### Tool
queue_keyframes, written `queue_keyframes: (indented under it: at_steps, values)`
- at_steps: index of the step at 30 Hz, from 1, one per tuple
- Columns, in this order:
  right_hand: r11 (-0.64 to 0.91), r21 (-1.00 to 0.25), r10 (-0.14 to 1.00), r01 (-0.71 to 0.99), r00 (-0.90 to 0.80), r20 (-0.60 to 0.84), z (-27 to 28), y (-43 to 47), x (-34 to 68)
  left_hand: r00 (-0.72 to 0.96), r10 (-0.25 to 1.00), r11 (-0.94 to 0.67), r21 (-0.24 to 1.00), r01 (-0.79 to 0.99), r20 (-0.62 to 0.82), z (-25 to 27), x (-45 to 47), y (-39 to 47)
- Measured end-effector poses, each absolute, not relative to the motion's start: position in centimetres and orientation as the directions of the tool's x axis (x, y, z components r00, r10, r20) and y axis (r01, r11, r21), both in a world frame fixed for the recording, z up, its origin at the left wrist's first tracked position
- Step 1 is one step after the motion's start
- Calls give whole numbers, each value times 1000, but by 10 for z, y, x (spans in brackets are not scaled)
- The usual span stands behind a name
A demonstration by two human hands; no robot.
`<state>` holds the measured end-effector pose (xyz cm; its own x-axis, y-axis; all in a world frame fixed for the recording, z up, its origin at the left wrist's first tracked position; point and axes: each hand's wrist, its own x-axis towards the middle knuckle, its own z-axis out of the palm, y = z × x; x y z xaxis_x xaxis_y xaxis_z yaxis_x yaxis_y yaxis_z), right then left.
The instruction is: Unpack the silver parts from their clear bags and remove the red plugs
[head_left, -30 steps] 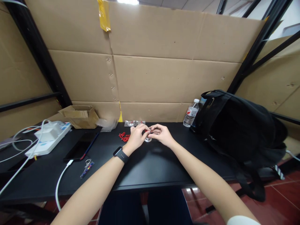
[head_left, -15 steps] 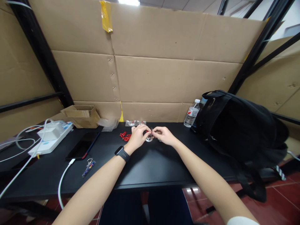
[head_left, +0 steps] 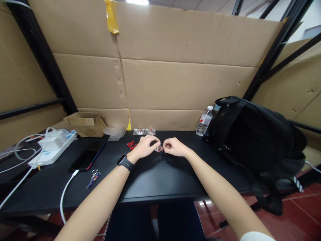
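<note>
Above the black table (head_left: pixel 150 184), my left hand (head_left: pixel 145 146) pinches a small round silvery piece with some red on it (head_left: pixel 158 149) at its fingertips. A black watch (head_left: pixel 125 162) is on that wrist. Close beside it on the right, my right hand (head_left: pixel 175 147) has thumb and fingers pressed together at the edge of the round piece. A small, thin dark thing (head_left: pixel 163 150) shows at those fingertips, too small to name. Red cords (head_left: pixel 130 145) lie just left of my left hand, partly hidden by it. Two clear packets (head_left: pixel 144 132) with round silvery pieces lie behind the hands.
Left on the table are a phone (head_left: pixel 86 157), a keychain (head_left: pixel 93 179), a power strip (head_left: pixel 54 150) with white cables, an open cardboard box (head_left: pixel 86 124) and clear plastic bags (head_left: pixel 115 132). At right stand a water bottle (head_left: pixel 204 122) and a black backpack (head_left: pixel 258 144). Cardboard (head_left: pixel 163 87) walls the back.
My hands have moved slightly apart, the right one shifting a little down. The round piece now shows in the gap between them. The view has shifted slightly.
</note>
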<state>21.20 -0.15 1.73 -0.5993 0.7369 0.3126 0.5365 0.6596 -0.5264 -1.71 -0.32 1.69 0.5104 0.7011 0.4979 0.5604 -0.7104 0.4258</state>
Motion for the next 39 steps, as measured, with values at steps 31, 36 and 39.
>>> queue_keyframes:
  at_steps: [31, 36, 39]
  values:
    - [692, -110, 694, 714, -614, 376, 0, -5, 181, 576, 775, -632, 277, 724, 262, 19, -37, -1]
    - [690, -56, 711, 722, -661, 240, -5, 1, 177, 534, 806, -585, 211, 783, 255, 17, -38, -1]
    - [689, -139, 721, 711, -653, 231, -2, 1, 183, 547, 794, -601, 204, 773, 265, 15, -35, -2]
